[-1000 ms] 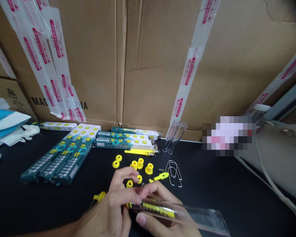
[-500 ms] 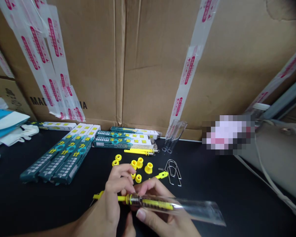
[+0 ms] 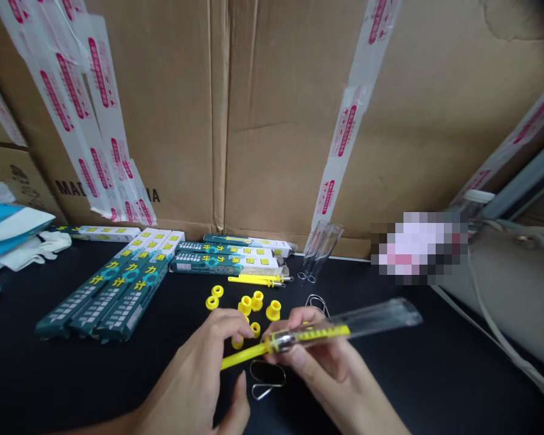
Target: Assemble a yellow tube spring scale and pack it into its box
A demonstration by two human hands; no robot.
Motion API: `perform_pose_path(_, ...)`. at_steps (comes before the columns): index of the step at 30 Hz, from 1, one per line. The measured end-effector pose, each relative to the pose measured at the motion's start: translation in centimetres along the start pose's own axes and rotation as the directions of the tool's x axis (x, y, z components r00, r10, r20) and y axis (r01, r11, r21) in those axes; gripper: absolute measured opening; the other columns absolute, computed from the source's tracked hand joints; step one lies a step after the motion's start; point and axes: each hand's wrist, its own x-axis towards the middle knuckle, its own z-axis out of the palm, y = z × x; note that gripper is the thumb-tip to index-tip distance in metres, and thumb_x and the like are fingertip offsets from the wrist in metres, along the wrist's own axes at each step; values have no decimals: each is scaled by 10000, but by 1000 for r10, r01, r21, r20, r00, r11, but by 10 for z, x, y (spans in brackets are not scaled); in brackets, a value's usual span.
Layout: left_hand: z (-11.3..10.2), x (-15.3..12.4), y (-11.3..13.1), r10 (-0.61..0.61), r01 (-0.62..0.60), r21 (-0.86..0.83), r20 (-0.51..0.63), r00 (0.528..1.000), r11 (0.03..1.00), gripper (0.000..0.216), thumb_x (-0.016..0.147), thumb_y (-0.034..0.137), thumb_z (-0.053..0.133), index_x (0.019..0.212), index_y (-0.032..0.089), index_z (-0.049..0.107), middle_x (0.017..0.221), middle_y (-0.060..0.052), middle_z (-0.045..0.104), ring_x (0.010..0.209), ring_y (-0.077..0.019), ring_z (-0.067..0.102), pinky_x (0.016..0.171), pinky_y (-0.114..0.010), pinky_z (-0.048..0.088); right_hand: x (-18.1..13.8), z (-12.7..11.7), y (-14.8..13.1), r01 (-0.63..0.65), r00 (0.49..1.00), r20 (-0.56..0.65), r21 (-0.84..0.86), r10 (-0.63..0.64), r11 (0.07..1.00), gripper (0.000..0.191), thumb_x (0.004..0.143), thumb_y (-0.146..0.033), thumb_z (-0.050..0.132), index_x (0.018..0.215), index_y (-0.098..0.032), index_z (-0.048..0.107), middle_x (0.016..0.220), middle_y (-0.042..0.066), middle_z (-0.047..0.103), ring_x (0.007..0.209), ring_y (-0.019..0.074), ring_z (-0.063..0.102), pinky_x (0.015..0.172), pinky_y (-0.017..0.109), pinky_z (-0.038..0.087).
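My right hand (image 3: 317, 353) is closed around a spring scale (image 3: 376, 317), a clear tube with a yellow rod and a dark coil inside. The tube tilts up to the right, its far end in the air. From its collared end the yellow rod (image 3: 245, 356) sticks out leftwards and passes out of sight at my left hand (image 3: 204, 356). That hand's thumb and fingers are apart beside the rod; whether the palm touches it is hidden. Below the collar shows a bent wire hook (image 3: 268, 373). Yellow flanged caps (image 3: 274, 310) lie just beyond my fingers.
Flat printed boxes (image 3: 122, 290) lie at left, more boxes (image 3: 226, 261) at the back. Nearby are yellow rods (image 3: 256, 280), clear tubes (image 3: 320, 251) and wire hooks (image 3: 317, 302). A white glove (image 3: 40, 248) lies far left, a grey bag (image 3: 517, 290) right. Cardboard (image 3: 276, 121) rises behind.
My right hand has moved up and right with the spring scale, whose tube end now tilts upward. My left hand's fingers have come away from the collar. A wire hook now shows beneath.
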Motion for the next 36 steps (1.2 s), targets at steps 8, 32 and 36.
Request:
perform_pose_path(8,7,-3,-14,-73,83,-92,104,992,992,345,946,180,551,1240,355,501,885,89,706,549,-106,640,598,-141,576,2,-14,-35,36,981,-187,-75,-49,997,216,868,-394,852,1022,-299,733,1018,2,747,1013,172,695,941,279,583)
perform_pose_path(32,4,0,-13,-323,452,-461,333,886,764,403,794,149,840,1073,357,636,739,175,771,718,-130,710,720,-154,480,-5,-7,-15,-34,998,-52,-168,25,985,208,893,-387,830,1046,-277,743,1035,21,811,898,183,757,884,323,613)
perform_pose_path(36,7,1,-13,-369,457,-521,269,890,721,415,754,112,851,1027,328,624,742,163,765,722,-133,716,759,-167,498,-6,-7,-13,18,997,-67,-94,-25,995,207,890,-391,832,1037,-275,743,1082,36,802,1052,228,750,965,360,599)
